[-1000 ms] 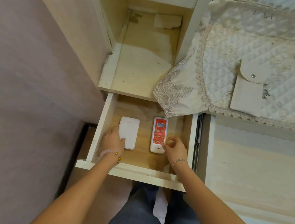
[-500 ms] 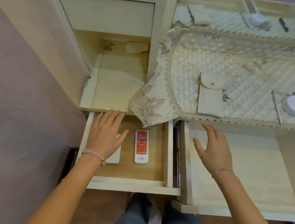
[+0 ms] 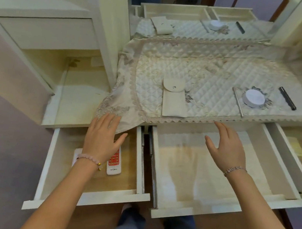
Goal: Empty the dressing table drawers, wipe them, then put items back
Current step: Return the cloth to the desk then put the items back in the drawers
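Both hands are empty, fingers spread and palms down. The left hand hovers over the left drawer with its fingertips right at the lace corner of the quilted cloth that droops over it; I can't tell if they touch it. The right hand floats over the middle drawer, fingertips just short of the cloth's front edge.

My guess is it's the put-back stage. The red remote and a flat white gadget already sit in the left drawer, and the middle one looks bare. What's left is up on the surface, ahead of both hands. The beige pouch lies roughly between them at the front edge, its long axis pointing straight away from the person, and the right hand is a touch nearer. The round white tin, the metal stick and a black thing are further right, so they're clearly right-hand territory. The stick also runs front to back, while the black one sits at an angle.

Hard to read: the left hand and wrist cover the top of the remote and most of the white gadget. The right drawer is cut off by the frame, with something yellowish and blurry inside. No idea if the black thing is a pen or a comb.
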`<state>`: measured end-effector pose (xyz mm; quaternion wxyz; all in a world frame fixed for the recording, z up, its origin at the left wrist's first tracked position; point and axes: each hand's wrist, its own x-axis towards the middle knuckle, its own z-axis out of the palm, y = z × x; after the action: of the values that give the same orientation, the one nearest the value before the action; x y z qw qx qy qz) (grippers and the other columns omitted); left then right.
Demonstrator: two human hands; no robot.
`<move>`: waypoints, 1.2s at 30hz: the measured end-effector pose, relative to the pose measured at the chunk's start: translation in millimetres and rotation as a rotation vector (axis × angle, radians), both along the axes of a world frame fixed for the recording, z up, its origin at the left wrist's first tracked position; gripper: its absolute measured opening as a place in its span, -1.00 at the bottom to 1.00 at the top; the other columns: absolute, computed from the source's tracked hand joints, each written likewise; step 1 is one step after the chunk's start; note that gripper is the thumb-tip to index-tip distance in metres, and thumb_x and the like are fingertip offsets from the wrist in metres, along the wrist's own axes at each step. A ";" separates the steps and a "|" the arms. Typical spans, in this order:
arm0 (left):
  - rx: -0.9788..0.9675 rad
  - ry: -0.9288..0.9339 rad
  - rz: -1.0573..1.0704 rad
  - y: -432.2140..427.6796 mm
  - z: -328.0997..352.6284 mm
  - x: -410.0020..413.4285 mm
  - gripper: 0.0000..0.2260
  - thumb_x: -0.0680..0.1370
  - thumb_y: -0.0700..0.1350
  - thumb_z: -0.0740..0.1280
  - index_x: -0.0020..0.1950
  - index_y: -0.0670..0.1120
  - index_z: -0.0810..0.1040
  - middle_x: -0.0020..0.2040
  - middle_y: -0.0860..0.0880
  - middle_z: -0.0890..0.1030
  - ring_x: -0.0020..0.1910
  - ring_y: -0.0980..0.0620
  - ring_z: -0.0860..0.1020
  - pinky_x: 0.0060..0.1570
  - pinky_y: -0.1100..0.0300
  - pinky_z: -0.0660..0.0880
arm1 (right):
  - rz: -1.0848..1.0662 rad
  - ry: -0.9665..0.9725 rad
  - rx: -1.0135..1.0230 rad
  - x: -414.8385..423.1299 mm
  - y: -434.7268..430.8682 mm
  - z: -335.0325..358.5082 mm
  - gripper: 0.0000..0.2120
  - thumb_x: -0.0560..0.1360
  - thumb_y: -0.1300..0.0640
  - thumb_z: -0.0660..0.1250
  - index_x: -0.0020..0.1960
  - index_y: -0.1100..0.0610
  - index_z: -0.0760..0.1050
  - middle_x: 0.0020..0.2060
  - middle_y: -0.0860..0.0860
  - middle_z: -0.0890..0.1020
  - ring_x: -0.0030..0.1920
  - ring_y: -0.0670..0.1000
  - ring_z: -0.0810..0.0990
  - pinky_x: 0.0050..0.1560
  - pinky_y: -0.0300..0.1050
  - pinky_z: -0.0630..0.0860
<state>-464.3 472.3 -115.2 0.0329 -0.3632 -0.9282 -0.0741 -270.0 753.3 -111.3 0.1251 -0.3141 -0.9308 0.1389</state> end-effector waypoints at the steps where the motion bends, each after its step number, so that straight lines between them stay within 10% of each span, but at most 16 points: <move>1: 0.005 -0.001 0.001 9.8 0.3 5.0 -0.47 0.50 0.16 0.12 0.30 -0.18 0.47 0.24 -0.17 0.53 0.27 -0.17 0.46 0.27 -0.12 0.36 | 0.009 -0.001 -0.003 3.5 8.9 -0.4 -0.51 0.49 0.04 0.30 0.37 0.19 0.33 0.28 0.13 0.47 0.29 0.13 0.42 0.29 0.03 0.34; 18: 0.031 -0.062 0.168 152.1 -11.3 72.7 -0.40 0.49 0.21 0.03 0.32 -0.17 0.44 0.26 -0.15 0.52 0.27 -0.14 0.45 0.24 -0.07 0.35 | 0.220 -0.051 -0.088 29.0 160.1 -16.1 -0.45 0.51 -0.06 0.22 0.41 0.17 0.28 0.37 0.11 0.39 0.39 0.10 0.32 0.37 0.01 0.25; 26: 0.374 -0.483 0.489 219.2 -21.4 35.1 -0.36 0.50 0.12 0.34 0.46 -0.15 0.23 0.42 -0.14 0.33 0.38 -0.11 0.31 0.30 0.00 0.30 | 0.205 -0.036 -0.119 29.6 183.1 -25.4 -0.46 0.51 0.00 0.29 0.41 0.17 0.28 0.37 0.11 0.39 0.39 0.10 0.32 0.40 0.03 0.24; 36: 0.345 -0.616 0.652 243.1 -46.1 -7.6 -0.30 0.36 0.02 0.51 0.37 -0.19 0.32 0.28 -0.20 0.41 0.23 -0.17 0.44 0.16 -0.08 0.45 | 0.139 -0.025 -0.151 33.6 181.7 -26.6 -0.48 0.51 0.02 0.28 0.41 0.17 0.29 0.38 0.10 0.38 0.40 0.09 0.29 0.41 -0.03 0.18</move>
<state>-471.9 715.4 -161.2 -0.1625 -0.0036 -0.9345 -0.3168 -236.4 935.0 -138.0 0.0797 -0.2589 -0.9388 0.2130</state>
